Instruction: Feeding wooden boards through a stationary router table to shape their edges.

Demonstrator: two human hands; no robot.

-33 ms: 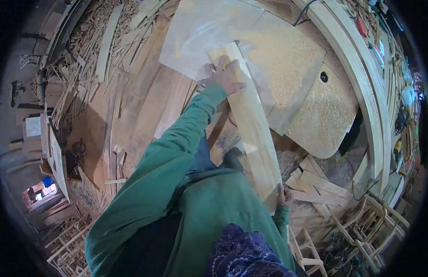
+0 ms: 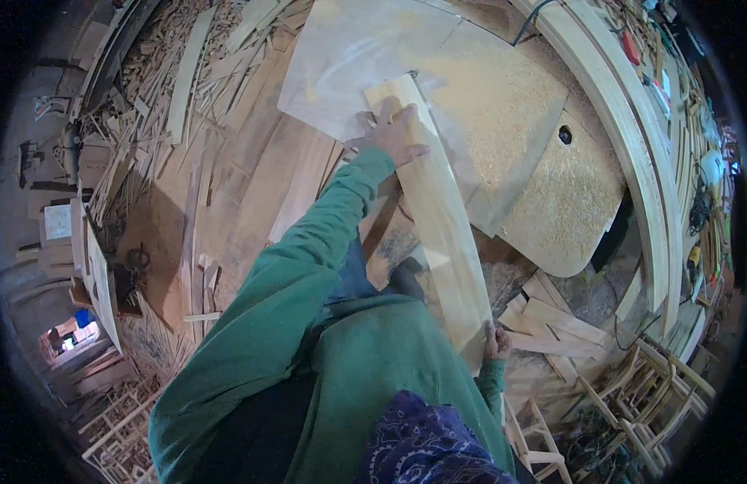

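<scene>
A long pale wooden board (image 2: 442, 218) slants from the sawdust-strewn table (image 2: 502, 145) toward my body. Its far end lies on the tabletop beside a small metal part (image 2: 414, 74). Across the board near that end rests my left hand (image 2: 396, 135), fingers spread and palm down, holding nothing in its grasp. Low on the right, my right hand (image 2: 496, 342) is closed on the board's near right edge. Part of that hand's fingers is hidden by the board.
Long curved beams (image 2: 631, 145) run along the table's right side. Loose offcuts (image 2: 555, 323) lie below it. Wooden frames (image 2: 659, 395) stand at lower right. Thin strips and scraps (image 2: 160, 113) pile up at the upper left. A dark round hole (image 2: 565, 135) opens in the tabletop.
</scene>
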